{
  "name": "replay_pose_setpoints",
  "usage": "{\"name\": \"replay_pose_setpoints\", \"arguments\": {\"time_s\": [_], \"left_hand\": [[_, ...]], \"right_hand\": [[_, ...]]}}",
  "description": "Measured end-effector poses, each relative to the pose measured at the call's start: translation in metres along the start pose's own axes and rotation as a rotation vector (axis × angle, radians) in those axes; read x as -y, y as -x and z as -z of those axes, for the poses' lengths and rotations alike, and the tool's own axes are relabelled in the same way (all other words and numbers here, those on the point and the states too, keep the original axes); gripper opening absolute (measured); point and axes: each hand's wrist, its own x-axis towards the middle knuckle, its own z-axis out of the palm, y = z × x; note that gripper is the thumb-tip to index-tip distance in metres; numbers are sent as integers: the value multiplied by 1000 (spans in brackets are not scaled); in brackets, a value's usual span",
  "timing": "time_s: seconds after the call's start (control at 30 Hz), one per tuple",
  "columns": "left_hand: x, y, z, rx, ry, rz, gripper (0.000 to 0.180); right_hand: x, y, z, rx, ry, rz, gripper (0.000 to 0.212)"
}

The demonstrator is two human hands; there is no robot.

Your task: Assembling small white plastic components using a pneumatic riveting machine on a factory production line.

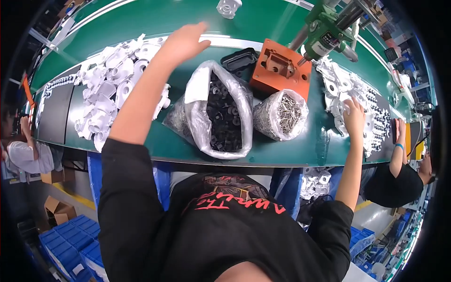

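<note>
My left hand [185, 43] reaches over the far side of the bench with its fingers stretched out and nothing in them. Beyond its fingertips, a white plastic housing [229, 8] lies on the green belt. On the right, my right hand [355, 115] is at a heap of white plastic parts [340, 82], its fingers closed round the edge of one; that part is mostly hidden. Beneath my left forearm spreads a pile of white plastic housings [105, 89].
Between my arms stand a bag of black plastic parts [224, 115] and a bag of screws [290, 113]. Behind them are a black tray [238, 59], an orange fixture block [281, 70] and a green drill press [324, 40]. Co-workers sit at both sides.
</note>
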Motion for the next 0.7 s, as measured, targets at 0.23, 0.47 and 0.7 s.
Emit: {"name": "replay_pose_setpoints", "arguments": {"time_s": [0.23,0.47,0.7], "left_hand": [[18,122,29,505,-219,359,48],[12,159,20,296,324,515,58],[18,204,-17,-66,140,199,45]], "right_hand": [[-30,-14,-28,-329,-493,-33,29],[-28,2,-12,-463,-1118,-125,28],[71,60,42,-50,-2491,-564,58]]}}
